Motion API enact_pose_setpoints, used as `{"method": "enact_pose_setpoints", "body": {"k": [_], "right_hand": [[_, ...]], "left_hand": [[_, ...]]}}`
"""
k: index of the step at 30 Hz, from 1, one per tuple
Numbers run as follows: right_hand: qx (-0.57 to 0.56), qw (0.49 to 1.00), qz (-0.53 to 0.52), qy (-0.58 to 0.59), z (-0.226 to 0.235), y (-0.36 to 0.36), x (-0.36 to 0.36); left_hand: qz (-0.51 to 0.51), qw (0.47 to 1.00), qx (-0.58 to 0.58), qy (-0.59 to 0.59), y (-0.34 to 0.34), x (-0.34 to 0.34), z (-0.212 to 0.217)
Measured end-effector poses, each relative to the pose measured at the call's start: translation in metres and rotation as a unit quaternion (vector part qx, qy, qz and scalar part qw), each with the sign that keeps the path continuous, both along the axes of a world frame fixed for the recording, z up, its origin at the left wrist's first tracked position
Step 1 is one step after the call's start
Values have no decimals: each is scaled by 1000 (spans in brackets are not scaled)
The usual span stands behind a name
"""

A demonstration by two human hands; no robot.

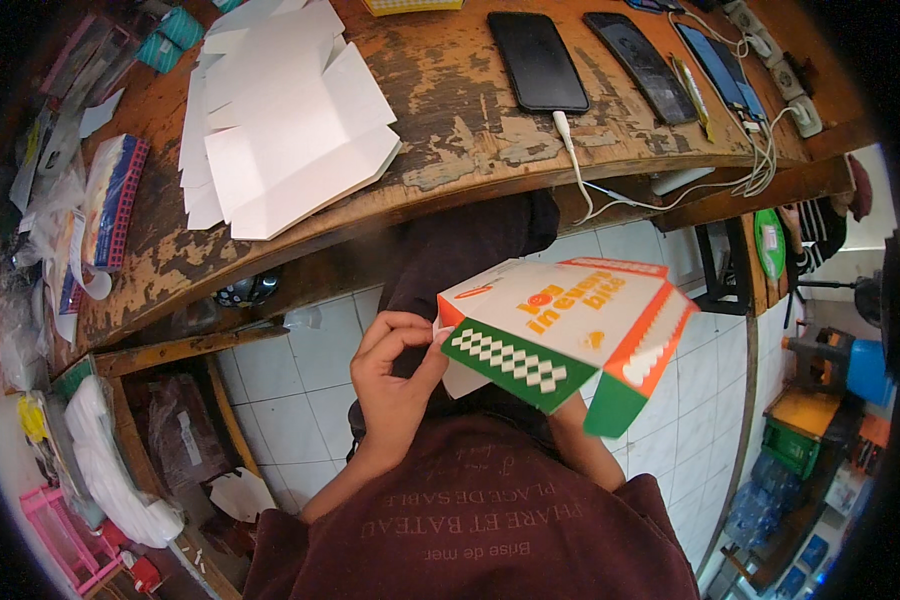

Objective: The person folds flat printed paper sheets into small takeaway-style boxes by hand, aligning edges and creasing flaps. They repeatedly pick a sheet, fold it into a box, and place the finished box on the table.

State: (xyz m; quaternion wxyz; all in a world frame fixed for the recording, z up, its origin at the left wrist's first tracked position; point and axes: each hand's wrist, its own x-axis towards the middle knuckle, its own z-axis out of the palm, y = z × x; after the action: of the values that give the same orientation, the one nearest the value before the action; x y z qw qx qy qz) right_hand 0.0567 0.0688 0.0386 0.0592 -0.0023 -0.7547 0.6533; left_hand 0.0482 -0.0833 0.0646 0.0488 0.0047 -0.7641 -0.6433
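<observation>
A partly folded cardboard food box (550,310), white on top with orange and green patterned side flaps, is held above my lap. My left hand (398,358) pinches its left corner, where an orange tab meets the green flap, with thumb and fingers pressed together. From the right, my right forearm (585,440) reaches up beneath the box; the right hand's fingers are hidden by the cardboard. On the worn wooden table (450,165) ahead lies a stack of flat white die-cut box blanks (290,120).
A black phone (538,62) with a white cable lies on the table, beside a second phone (640,68) and a third phone (718,70). A power strip (785,75) runs along the right edge. Plastic-wrapped packs (115,200) sit at the left. Shelves with a green crate (792,447) stand at right.
</observation>
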Motion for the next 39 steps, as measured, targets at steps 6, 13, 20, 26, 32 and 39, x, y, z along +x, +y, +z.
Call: {"method": "enact_pose_setpoints", "body": {"k": [6, 13, 20, 26, 32, 39], "right_hand": [[-108, 976, 126, -140, -1, 6, -21], [-118, 967, 106, -202, 8, 2, -19], [-72, 983, 82, -149, 4, 3, -12], [-130, 965, 77, -215, 10, 4, -10], [88, 990, 106, -43, -37, 12, 21], [145, 982, 121, 2, 4, -12, 6]], "left_hand": [[12, 993, 75, -89, 2, -2, 0], [-4, 993, 78, -92, -2, 0, -6], [-20, 996, 55, -66, 0, 5, -6], [-38, 992, 72, -93, -2, 6, -9], [-59, 995, 6, -82, -4, 6, -4], [-62, 994, -4, -89, -10, 16, -35]]}}
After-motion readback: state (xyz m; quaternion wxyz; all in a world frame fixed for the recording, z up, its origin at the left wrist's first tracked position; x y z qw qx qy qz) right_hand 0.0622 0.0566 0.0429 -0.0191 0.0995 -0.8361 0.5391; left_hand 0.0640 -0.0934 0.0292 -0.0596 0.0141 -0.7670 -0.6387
